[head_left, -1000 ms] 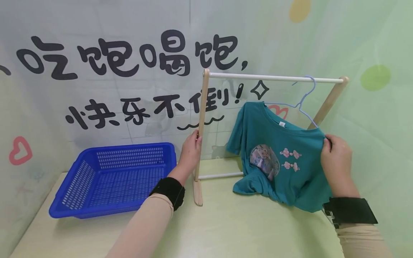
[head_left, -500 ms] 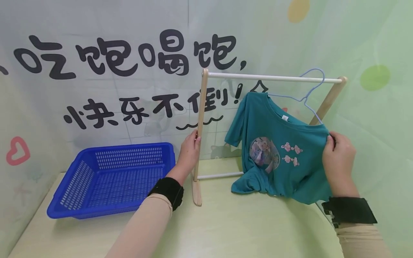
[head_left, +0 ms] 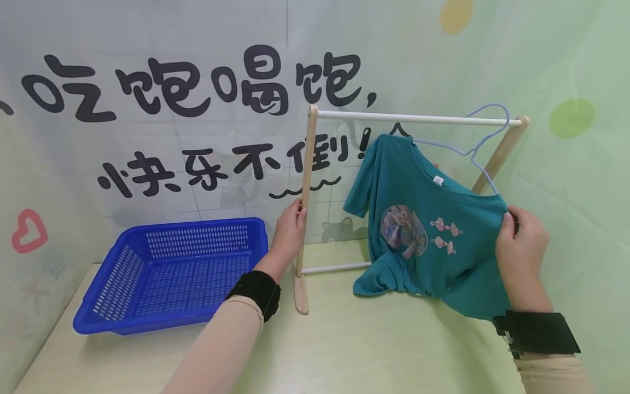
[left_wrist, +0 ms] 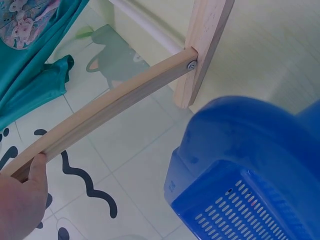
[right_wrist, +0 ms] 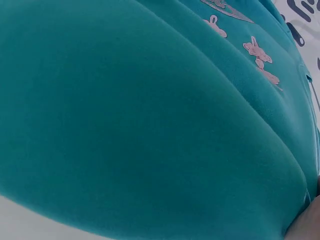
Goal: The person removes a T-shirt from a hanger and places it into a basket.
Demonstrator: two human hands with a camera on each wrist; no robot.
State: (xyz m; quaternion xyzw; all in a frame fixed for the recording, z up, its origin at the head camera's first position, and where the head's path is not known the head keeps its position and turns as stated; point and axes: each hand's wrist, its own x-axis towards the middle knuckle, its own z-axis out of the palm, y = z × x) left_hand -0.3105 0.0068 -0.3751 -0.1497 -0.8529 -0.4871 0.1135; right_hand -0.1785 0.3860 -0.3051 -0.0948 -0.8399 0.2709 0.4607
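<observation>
A teal T-shirt (head_left: 458,219) with a round picture and pink rabbit prints hangs on a thin blue wire hanger (head_left: 474,150). My right hand (head_left: 524,251) pinches the shirt's shoulder at the hanger's right end. In the head view the hanger's hook overlaps the right part of the white rail (head_left: 418,118). My left hand (head_left: 289,230) grips the left wooden post (head_left: 308,164) of the clothes rack; the left wrist view shows the thumb (left_wrist: 38,172) against the wood. Shirt cloth (right_wrist: 150,125) fills most of the right wrist view.
A blue plastic basket (head_left: 182,314) with slotted walls stands on the pale table (head_left: 344,350), left of the rack. Behind is a wall covering (head_left: 197,33) with large black characters. The rack's lower bar (head_left: 337,268) runs behind the shirt.
My right hand has moved slightly right, taking the shirt and hanger along. The hanger's hook has risen higher against the rail and shifted right. My left hand stays on the post.
</observation>
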